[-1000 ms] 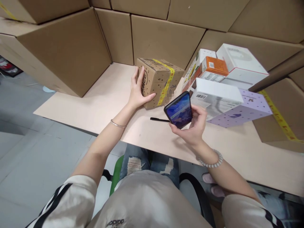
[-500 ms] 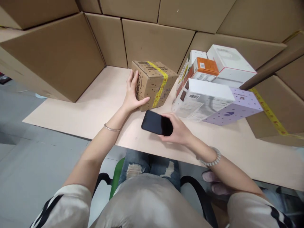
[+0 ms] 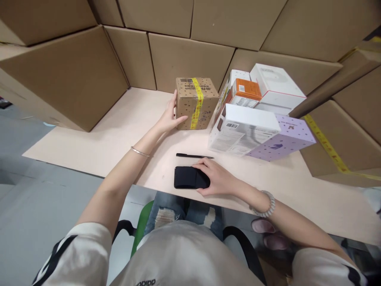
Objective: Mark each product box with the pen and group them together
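A small cardboard box [image 3: 188, 109] with yellow tape and printed dots stands on the pale table. My left hand [image 3: 171, 118] grips its left side, fingers along the left face and thumb over the front. Nearer the table's front edge, my right hand [image 3: 214, 177] has thumb and fingers around the right end of a black smartphone [image 3: 188, 177]. The phone is screen up, at the table surface. Between box and phone lies a black pen [image 3: 190, 155], touched by neither hand.
To the right of the cardboard box stand a white product box [image 3: 244, 129], a lilac box [image 3: 285, 137], an orange box [image 3: 246, 88] and a larger white box [image 3: 278, 85]. Large cartons [image 3: 190, 59] wall in the back, and another carton [image 3: 65, 79] stands left.
The cardboard box has turned so its taped front faces me more squarely. My right hand has brought the phone down and nearer the front edge. The pen has come into view.
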Available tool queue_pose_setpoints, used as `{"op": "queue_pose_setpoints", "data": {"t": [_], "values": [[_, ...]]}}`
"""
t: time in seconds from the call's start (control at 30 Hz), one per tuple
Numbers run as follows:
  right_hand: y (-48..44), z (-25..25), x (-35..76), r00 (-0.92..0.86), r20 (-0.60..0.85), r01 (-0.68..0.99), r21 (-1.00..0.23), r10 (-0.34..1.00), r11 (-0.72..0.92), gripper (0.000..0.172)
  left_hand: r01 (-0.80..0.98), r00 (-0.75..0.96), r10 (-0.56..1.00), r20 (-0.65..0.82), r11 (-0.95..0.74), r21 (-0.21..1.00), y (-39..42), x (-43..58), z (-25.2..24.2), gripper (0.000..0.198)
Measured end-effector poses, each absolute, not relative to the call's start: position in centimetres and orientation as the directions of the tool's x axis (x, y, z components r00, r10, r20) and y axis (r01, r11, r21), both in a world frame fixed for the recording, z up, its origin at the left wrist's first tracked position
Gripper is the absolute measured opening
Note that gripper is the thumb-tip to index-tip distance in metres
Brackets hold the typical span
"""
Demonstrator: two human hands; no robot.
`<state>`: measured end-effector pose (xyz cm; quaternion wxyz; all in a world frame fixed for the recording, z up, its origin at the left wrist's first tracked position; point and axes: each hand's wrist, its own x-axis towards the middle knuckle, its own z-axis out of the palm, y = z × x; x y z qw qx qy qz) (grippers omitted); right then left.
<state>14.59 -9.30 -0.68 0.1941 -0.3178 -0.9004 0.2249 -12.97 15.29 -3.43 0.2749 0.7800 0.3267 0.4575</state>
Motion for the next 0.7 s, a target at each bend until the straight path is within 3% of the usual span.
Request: {"op": "queue_pose_setpoints", "data": {"t": [0.47, 0.7], "values": [[-8.8, -0.8, 16.5, -0.715, 0.119, 0.546, -0.521, 0.689, 0.656, 0.084, 0.126, 0.327, 0.773, 0.544, -0.606, 0.785, 23.6, -6.4, -4.0, 0.108], [-8.8, -1.0, 16.4, -0.721, 0.131, 0.530, -0.529, 0.681, 0.663, 0.078, 0.067, 0.346, 0.774, 0.531, -0.585, 0.809, 25.3, -5.5, -4.6, 0.105]]}}
